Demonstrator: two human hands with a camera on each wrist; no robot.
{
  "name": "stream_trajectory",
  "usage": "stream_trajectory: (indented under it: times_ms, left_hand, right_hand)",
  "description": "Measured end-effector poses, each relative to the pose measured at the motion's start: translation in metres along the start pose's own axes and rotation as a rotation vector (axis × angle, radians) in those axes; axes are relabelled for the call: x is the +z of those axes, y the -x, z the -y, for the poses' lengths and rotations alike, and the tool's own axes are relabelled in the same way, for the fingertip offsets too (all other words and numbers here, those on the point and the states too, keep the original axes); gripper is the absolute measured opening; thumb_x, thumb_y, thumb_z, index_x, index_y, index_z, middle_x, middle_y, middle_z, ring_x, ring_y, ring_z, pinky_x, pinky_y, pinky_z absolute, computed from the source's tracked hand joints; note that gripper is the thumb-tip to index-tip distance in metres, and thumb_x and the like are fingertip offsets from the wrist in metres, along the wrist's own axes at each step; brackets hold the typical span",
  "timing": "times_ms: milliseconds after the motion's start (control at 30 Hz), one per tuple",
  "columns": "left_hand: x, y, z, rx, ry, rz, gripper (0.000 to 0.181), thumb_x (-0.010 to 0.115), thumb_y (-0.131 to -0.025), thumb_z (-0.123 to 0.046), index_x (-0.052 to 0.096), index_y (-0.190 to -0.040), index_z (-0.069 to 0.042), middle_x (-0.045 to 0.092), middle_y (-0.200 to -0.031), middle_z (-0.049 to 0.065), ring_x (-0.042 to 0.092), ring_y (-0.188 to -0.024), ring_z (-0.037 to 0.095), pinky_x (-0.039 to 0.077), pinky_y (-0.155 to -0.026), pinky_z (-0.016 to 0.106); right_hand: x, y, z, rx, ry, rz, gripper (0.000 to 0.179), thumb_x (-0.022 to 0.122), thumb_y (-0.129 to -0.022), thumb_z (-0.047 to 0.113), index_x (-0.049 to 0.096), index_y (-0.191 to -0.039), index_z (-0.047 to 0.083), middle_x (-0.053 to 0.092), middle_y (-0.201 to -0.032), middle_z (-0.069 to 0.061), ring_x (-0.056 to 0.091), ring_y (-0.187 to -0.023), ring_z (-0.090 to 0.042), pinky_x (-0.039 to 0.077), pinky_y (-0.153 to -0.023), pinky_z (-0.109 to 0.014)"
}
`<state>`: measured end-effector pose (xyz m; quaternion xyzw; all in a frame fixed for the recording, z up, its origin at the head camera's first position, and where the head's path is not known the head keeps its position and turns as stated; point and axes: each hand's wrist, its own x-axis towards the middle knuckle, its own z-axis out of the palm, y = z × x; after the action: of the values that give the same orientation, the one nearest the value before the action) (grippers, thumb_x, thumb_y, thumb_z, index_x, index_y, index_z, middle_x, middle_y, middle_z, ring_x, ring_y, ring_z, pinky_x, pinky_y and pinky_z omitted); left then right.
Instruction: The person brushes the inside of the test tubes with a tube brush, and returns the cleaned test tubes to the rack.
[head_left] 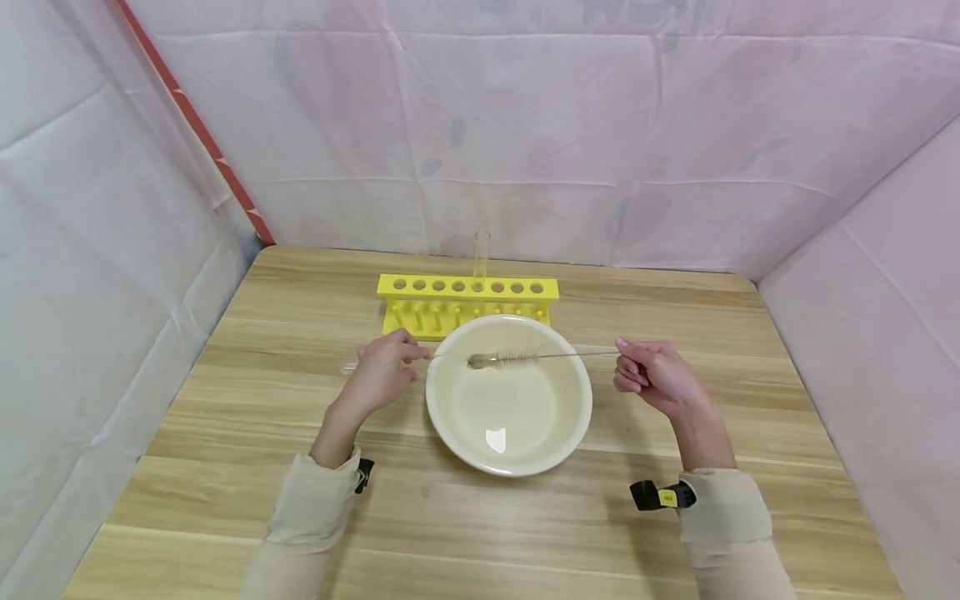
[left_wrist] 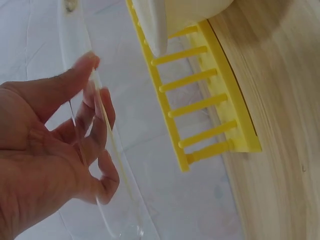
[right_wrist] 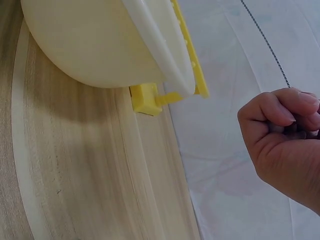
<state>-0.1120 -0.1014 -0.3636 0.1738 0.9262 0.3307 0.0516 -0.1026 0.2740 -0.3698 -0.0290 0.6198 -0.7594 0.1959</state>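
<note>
My left hand (head_left: 382,371) pinches a clear glass test tube (left_wrist: 121,215), held nearly level over the left rim of a cream basin (head_left: 510,469). In the left wrist view its rounded end points downward past the palm. My right hand (head_left: 660,379) grips the twisted wire handle (right_wrist: 267,44) of a test tube brush (head_left: 517,358), to the right of the basin. Over the basin, the brush's dark tip lies inside the tube, while paler bristles behind it spread wider. The tube's exact mouth is hard to make out.
Behind the basin stands a yellow test tube rack (head_left: 390,292) with a row of holes and pegs. Another clear test tube (head_left: 482,254) stands upright in it. The basin shows a bright reflection inside. Pale cloth walls (head_left: 525,125) border the wooden table (head_left: 480,533).
</note>
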Motion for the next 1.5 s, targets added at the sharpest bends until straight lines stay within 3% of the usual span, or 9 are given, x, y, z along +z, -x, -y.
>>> stream_trajectory:
  times_ms: [200, 667, 767, 900, 1067, 1333, 1500]
  left_hand:
    - [0.000, -0.001, -0.005, -0.045, -0.023, -0.013, 0.028, 0.072, -0.073, 0.004, 0.071, -0.099, -0.006, 0.059, -0.093, 0.006, 0.053, -0.083, 0.022, 0.026, -0.075, 0.045]
    - [-0.002, -0.010, -0.024, -0.024, -0.006, -0.024, 0.028, 0.071, -0.076, -0.001, 0.070, -0.104, -0.006, 0.058, -0.095, 0.006, 0.054, -0.087, 0.022, 0.025, -0.076, 0.044]
    - [-0.001, -0.013, -0.029, -0.018, -0.008, -0.028, 0.030, 0.071, -0.076, -0.001, 0.069, -0.106, -0.005, 0.058, -0.094, 0.004, 0.055, -0.087, 0.022, 0.027, -0.077, 0.045]
    - [0.005, -0.017, -0.040, 0.019, -0.008, 0.027, 0.030, 0.071, -0.077, -0.002, 0.069, -0.106, -0.005, 0.059, -0.094, 0.003, 0.054, -0.085, 0.020, 0.029, -0.079, 0.046]
    - [0.012, -0.018, -0.051, 0.018, -0.014, 0.047, 0.025, 0.070, -0.077, 0.000, 0.071, -0.101, -0.008, 0.058, -0.090, 0.002, 0.053, -0.081, 0.018, 0.030, -0.075, 0.043]
    - [0.012, -0.018, -0.050, 0.004, -0.032, 0.040, 0.025, 0.068, -0.079, 0.000, 0.071, -0.102, -0.008, 0.057, -0.092, 0.002, 0.053, -0.084, 0.018, 0.028, -0.074, 0.040]
    - [0.013, -0.018, -0.050, 0.054, -0.057, -0.031, 0.026, 0.068, -0.077, 0.002, 0.071, -0.100, -0.009, 0.057, -0.091, 0.002, 0.053, -0.086, 0.019, 0.026, -0.076, 0.042]
  right_hand:
    - [0.007, -0.003, 0.000, 0.004, 0.024, -0.036, 0.046, 0.032, -0.099, 0.005, 0.031, -0.053, 0.002, 0.021, -0.050, -0.004, 0.026, -0.044, -0.016, 0.023, -0.052, -0.028]
    - [0.034, -0.014, 0.009, -0.029, -0.017, -0.094, 0.047, 0.037, -0.099, 0.008, 0.033, -0.052, 0.005, 0.025, -0.049, -0.001, 0.030, -0.043, -0.011, 0.028, -0.050, -0.023]
    - [0.045, -0.019, 0.009, -0.011, -0.032, -0.123, 0.048, 0.038, -0.098, 0.008, 0.034, -0.051, 0.006, 0.027, -0.048, 0.000, 0.030, -0.042, -0.011, 0.028, -0.048, -0.022]
    - [0.070, -0.029, 0.003, 0.027, -0.002, -0.091, 0.047, 0.039, -0.098, 0.008, 0.037, -0.050, 0.007, 0.029, -0.046, 0.002, 0.032, -0.041, -0.011, 0.030, -0.048, -0.023]
    - [0.098, -0.038, -0.008, 0.013, -0.021, -0.108, 0.049, 0.039, -0.097, 0.007, 0.035, -0.048, 0.006, 0.027, -0.043, 0.003, 0.032, -0.040, -0.012, 0.029, -0.049, -0.024]
    - [0.099, -0.041, -0.012, 0.060, -0.077, -0.127, 0.050, 0.038, -0.096, 0.006, 0.035, -0.047, 0.006, 0.028, -0.043, 0.002, 0.030, -0.039, -0.011, 0.029, -0.048, -0.024]
    - [0.097, -0.039, -0.006, 0.151, -0.161, -0.086, 0.049, 0.036, -0.097, 0.007, 0.031, -0.048, 0.009, 0.027, -0.043, 0.004, 0.029, -0.037, -0.008, 0.027, -0.047, -0.023]
